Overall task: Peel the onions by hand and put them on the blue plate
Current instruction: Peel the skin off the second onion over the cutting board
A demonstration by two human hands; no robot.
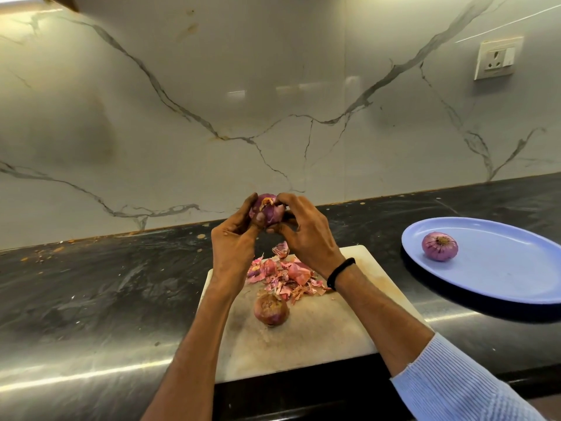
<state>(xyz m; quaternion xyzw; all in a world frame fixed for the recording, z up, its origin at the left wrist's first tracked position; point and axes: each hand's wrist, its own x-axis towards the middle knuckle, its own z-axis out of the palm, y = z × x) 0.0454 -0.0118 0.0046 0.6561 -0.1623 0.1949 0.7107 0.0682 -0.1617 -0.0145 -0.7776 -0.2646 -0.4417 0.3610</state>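
Note:
A purple onion [268,209] is held up above the white cutting board [303,338]. My left hand [233,241] grips it from the left and below. My right hand [306,232] holds it from the right, fingertips pinching at its top. A heap of pink onion skins [283,276] lies on the board under my hands. An unpeeled brownish onion [271,309] sits on the board in front of the heap. One peeled onion [439,246] rests on the blue plate [498,268] at the right.
The board lies on a dark stone counter [106,284] backed by a marble wall. A wall socket [498,57] is at the upper right. Small crumbs dot the counter's back edge at the left.

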